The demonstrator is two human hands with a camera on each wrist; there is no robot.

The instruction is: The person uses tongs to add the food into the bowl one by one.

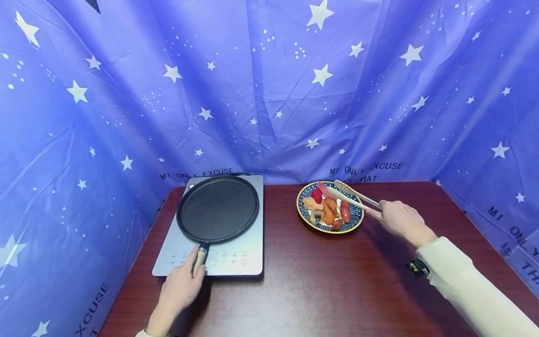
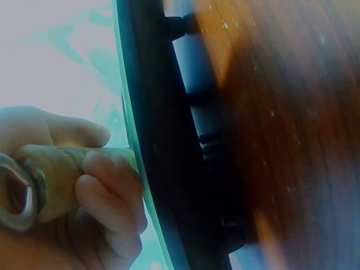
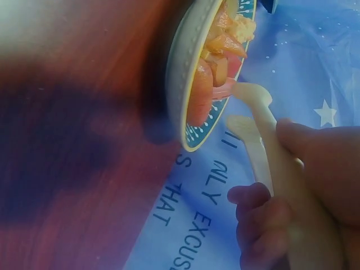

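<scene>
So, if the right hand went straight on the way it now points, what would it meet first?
Most likely the plate, whose rim lies just ahead of the right hand; its tongs reach over it. Height is unclear, so the hand might clear the rim.

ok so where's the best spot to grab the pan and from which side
Probably the handle, coming from the near side: it juts out that way as a slim bar that fingers can wrap, while the rest of the pan is a wide, shallow disc. The left hand holds it there.
</scene>
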